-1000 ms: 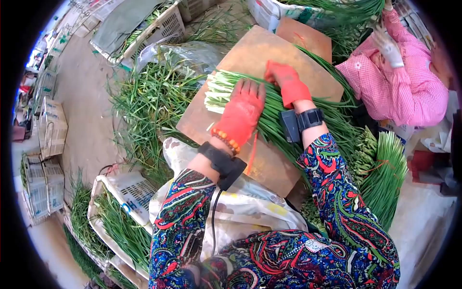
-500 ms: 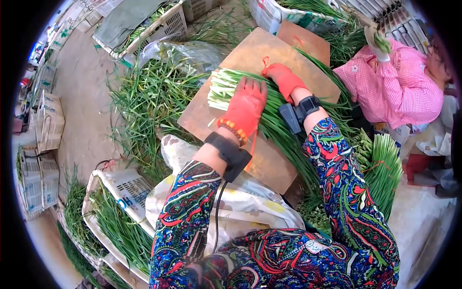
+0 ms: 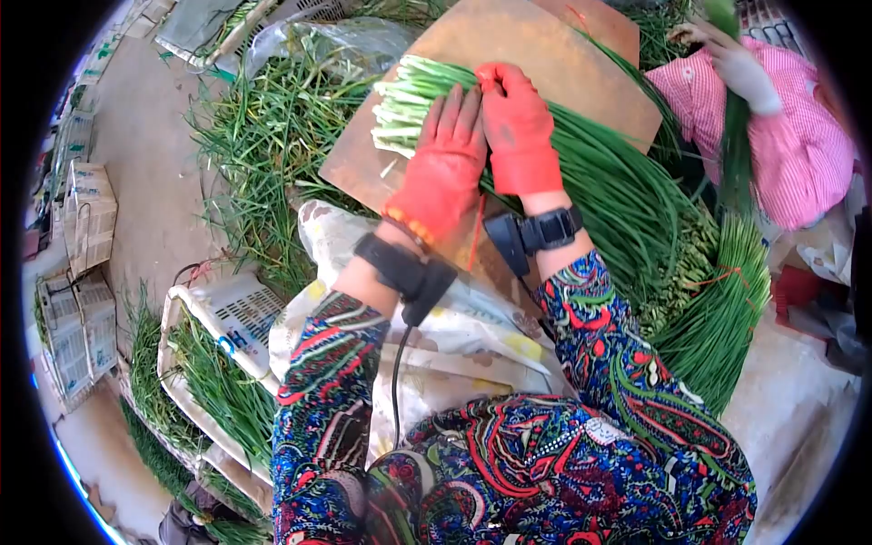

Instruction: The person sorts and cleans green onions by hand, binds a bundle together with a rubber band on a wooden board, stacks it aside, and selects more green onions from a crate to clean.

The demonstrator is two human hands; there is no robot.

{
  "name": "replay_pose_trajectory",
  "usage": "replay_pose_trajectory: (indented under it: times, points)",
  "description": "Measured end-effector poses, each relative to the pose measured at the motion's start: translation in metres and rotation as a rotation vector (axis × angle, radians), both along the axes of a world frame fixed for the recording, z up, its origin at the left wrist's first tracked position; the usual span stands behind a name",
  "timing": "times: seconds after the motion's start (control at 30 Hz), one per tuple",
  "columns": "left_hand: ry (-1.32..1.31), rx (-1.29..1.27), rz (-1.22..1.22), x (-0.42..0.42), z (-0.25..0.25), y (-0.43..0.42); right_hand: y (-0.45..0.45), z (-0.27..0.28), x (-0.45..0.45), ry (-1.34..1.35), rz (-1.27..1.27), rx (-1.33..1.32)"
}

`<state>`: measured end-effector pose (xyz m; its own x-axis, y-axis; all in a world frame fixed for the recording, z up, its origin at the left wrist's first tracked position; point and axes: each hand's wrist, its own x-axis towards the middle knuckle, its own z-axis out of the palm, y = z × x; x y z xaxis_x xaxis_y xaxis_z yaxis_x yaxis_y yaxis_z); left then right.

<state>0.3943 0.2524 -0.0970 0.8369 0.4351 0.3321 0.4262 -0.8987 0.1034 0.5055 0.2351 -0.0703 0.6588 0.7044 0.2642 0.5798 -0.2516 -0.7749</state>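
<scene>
A bundle of garlic chives [image 3: 595, 168] lies across a brown board [image 3: 486, 32], its white stem ends [image 3: 400, 104] pointing left. My left hand [image 3: 440, 168], in a red glove, lies flat on the bundle near the stem ends, fingers stretched out. Right beside it, my right hand [image 3: 518, 127], also red-gloved, has its fingers bent and pressed together over the bundle. The part of the red tie at its fingertips is mostly hidden by the glove. A loose length of the red tie [image 3: 477, 232] hangs below the bundle between my wrists.
Loose chives [image 3: 272, 136] are heaped left of the board. A white crate [image 3: 241, 318] holds more chives at lower left. Tied chives [image 3: 727, 309] stand at right. Behind them, a co-worker in pink checks [image 3: 799, 163] has a white-gloved hand [image 3: 745, 77] at a green bunch.
My right hand has moved left with the red tie, up against my left hand. The view has shifted. The co-worker's white-gloved hand now has a long green bunch beside it.
</scene>
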Motion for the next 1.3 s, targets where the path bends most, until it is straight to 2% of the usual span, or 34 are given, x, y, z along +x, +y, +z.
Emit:
replay_pose_trajectory:
  times: [0.03,0.07,0.17,0.2,0.3,0.37,0.4,0.43,0.47,0.6,0.7,0.83,0.87,0.97,1.0,1.1,1.3]
  points:
    - [-0.002,-0.035,-0.044,0.000,0.007,0.004,0.000,-0.004,0.002,0.033,0.015,0.020]
    - [0.025,-0.214,-0.118,-0.007,0.016,0.008,0.002,-0.008,0.003,0.065,0.034,0.046]
    - [0.271,-0.280,-0.124,-0.029,0.050,0.015,0.008,-0.022,0.008,0.020,0.071,0.064]
    - [0.151,-0.111,-0.092,-0.039,0.059,0.012,0.007,-0.022,0.010,-0.011,0.080,0.040]
    - [0.116,-0.454,-0.077,-0.077,0.072,0.003,0.006,-0.024,0.010,-0.100,0.084,0.103]
    - [0.165,-0.357,-0.231,-0.081,0.062,-0.020,0.006,-0.024,0.011,-0.129,0.089,0.108]
    - [0.154,-0.341,-0.359,-0.081,0.041,-0.028,0.004,-0.017,0.009,-0.098,0.092,0.097]
    - [0.345,-0.388,-0.411,-0.070,0.043,-0.035,0.004,-0.017,0.008,-0.094,0.089,0.089]
    - [0.357,-0.417,-0.418,-0.068,0.026,-0.040,0.003,-0.017,0.008,-0.093,0.082,0.082]
    - [0.381,-0.525,-0.403,-0.057,0.019,-0.036,0.006,-0.024,0.011,-0.125,0.099,0.092]
    - [0.306,-0.348,-0.407,-0.057,-0.004,-0.037,0.008,-0.022,0.011,-0.141,0.100,0.074]
    - [0.222,-0.344,-0.361,-0.065,-0.009,-0.043,0.008,-0.026,0.015,-0.094,0.134,0.085]
    - [0.316,-0.404,-0.374,-0.071,-0.007,-0.044,0.008,-0.030,0.016,-0.069,0.140,0.111]
    - [-0.056,-0.355,-0.413,-0.097,-0.006,-0.051,0.007,-0.023,0.016,-0.021,0.173,0.110]
    - [-0.134,-0.417,-0.357,-0.104,-0.005,-0.051,0.008,-0.021,0.015,-0.007,0.176,0.085]
    - [-0.214,-0.394,-0.211,-0.106,0.008,-0.049,0.003,-0.017,0.015,0.029,0.180,-0.007]
    - [-0.557,-0.313,-0.124,-0.047,0.039,-0.024,0.000,-0.012,0.013,0.016,0.197,-0.046]
